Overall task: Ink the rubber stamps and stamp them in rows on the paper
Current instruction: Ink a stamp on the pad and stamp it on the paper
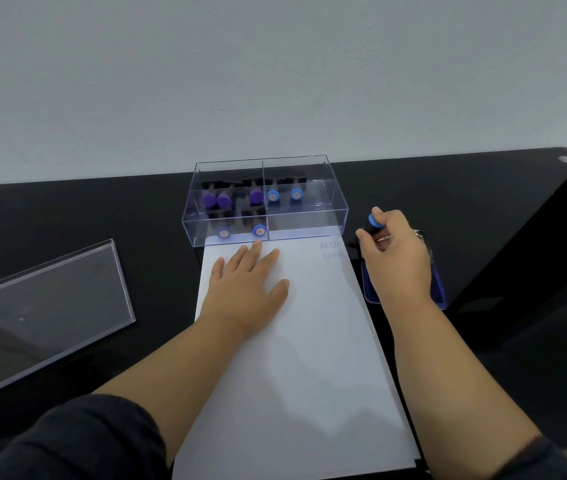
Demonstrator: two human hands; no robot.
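A white sheet of paper (309,341) lies on the black table, with two faint blue stamp marks (332,250) at its top right corner. My left hand (247,289) rests flat on the paper's upper left, fingers straight. My right hand (394,251) grips a stamp with a blue knob (375,219), held just right of the paper's top corner and above the far end of a blue ink pad (439,292). The stamp's face is hidden by my fingers. A clear plastic box (309,216) behind the paper holds several purple-topped and blue-topped stamps (258,231).
The box's clear lid (50,306) lies flat on the table to the left. A dark upright object (534,271) stands close on the right, next to the ink pad. A white wall rises behind the table's far edge.
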